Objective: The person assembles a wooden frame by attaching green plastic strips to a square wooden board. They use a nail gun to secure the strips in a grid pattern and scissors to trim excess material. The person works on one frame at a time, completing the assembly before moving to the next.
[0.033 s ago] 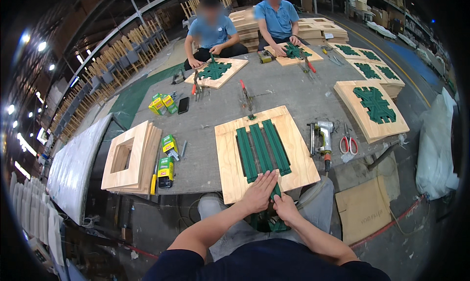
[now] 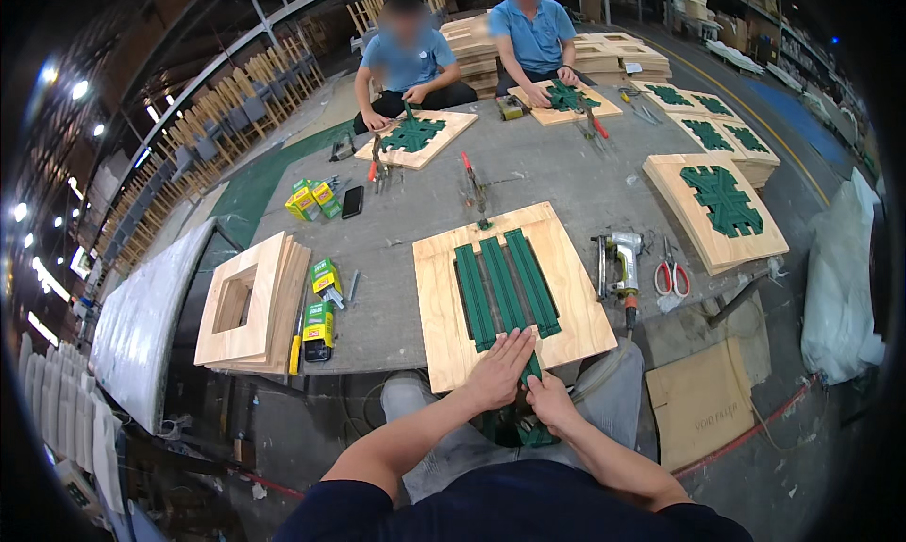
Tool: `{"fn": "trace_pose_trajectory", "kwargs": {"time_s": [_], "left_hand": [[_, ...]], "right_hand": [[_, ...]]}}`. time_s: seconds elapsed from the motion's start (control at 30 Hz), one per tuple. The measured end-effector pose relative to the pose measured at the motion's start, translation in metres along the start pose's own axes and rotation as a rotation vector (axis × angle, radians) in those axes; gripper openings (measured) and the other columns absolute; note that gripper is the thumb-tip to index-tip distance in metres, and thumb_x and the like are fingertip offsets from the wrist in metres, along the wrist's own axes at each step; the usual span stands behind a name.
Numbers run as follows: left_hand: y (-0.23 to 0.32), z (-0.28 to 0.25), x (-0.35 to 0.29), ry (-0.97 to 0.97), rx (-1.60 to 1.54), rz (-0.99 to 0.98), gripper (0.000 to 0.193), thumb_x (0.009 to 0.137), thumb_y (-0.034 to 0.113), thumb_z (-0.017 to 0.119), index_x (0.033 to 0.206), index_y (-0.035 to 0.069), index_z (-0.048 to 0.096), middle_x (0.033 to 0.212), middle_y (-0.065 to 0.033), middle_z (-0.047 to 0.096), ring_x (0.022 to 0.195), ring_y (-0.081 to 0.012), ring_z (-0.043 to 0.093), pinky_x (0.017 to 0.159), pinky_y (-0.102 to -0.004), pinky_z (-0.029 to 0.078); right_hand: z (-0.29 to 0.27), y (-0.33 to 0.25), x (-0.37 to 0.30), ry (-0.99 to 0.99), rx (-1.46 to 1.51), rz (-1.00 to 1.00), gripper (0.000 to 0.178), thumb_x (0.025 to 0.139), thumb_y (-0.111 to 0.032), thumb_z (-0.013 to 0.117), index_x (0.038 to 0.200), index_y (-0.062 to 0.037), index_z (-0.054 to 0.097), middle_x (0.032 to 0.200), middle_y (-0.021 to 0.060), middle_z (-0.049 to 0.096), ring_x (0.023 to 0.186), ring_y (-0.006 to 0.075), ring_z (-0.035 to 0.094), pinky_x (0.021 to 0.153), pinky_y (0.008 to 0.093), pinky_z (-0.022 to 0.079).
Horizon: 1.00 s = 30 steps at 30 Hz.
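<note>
In front of me a square plywood board (image 2: 580,301) lies on the table and reaches over its near edge. Three parallel strips of green webbing (image 2: 507,283) run across the opening in its middle. My left hand (image 2: 502,365) presses flat on the board's near part, fingers stretched out, at the near end of the webbing. Just right of it, my right hand (image 2: 550,398) is closed on a green webbing strap (image 2: 531,366) that hangs over the board's near edge. More green webbing shows below the hands, over my lap, partly hidden.
Right of the board lie a staple gun (image 2: 623,264) and red-handled scissors (image 2: 671,273). Plywood frames (image 2: 269,301) are stacked at left, beside staple boxes (image 2: 319,325). Pliers (image 2: 475,183) lie beyond the board. Finished webbed boards (image 2: 722,207) stand right. Two people work across the table.
</note>
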<state>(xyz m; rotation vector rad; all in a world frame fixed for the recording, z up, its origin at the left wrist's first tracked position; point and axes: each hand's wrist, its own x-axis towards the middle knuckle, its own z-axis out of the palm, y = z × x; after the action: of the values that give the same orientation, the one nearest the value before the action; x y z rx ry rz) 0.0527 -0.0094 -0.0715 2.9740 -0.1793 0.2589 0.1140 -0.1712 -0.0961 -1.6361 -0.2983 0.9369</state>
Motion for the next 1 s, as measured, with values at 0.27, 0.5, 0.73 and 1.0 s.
{"fn": "trace_pose_trajectory", "kwargs": {"time_s": [0.27,0.5,0.73,1.0], "left_hand": [[-0.001,0.007,-0.006,0.010,0.045,0.045,0.089,0.081,0.024,0.072,0.156,-0.006,0.034,0.164,-0.0232,0.035,0.154,-0.0360,0.033,0.129,-0.0477,0.021],[-0.001,0.010,-0.007,0.026,0.107,0.079,0.079,0.085,0.022,0.066,0.155,-0.003,0.038,0.163,-0.0204,0.039,0.151,-0.0345,0.038,0.128,-0.0475,0.023],[-0.003,0.014,-0.007,0.073,0.124,0.112,0.073,0.089,0.019,0.061,0.154,-0.003,0.039,0.163,-0.0204,0.039,0.150,-0.0346,0.039,0.127,-0.0471,0.025],[-0.005,0.019,-0.008,0.058,0.142,0.115,0.070,0.092,0.021,0.056,0.156,-0.001,0.038,0.164,-0.0188,0.038,0.152,-0.0355,0.035,0.128,-0.0474,0.020]], "right_hand": [[-0.001,-0.001,-0.011,-0.039,0.062,0.093,0.027,0.110,-0.026,0.049,0.097,-0.0053,0.059,0.068,0.0003,0.052,0.053,0.0100,0.043,0.047,0.0289,0.034],[-0.003,0.003,-0.017,-0.015,0.001,0.065,0.029,0.108,-0.025,0.051,0.091,-0.0023,0.061,0.068,0.0040,0.056,0.058,0.0160,0.050,0.055,0.0347,0.041],[-0.006,0.000,-0.022,-0.016,-0.057,0.011,0.030,0.107,-0.025,0.051,0.091,-0.0021,0.060,0.067,0.0054,0.056,0.059,0.0182,0.052,0.057,0.0366,0.043],[-0.005,0.008,-0.021,0.005,-0.081,0.019,0.030,0.108,-0.026,0.051,0.092,-0.0026,0.060,0.067,0.0042,0.056,0.058,0.0175,0.052,0.057,0.0362,0.043]]}}
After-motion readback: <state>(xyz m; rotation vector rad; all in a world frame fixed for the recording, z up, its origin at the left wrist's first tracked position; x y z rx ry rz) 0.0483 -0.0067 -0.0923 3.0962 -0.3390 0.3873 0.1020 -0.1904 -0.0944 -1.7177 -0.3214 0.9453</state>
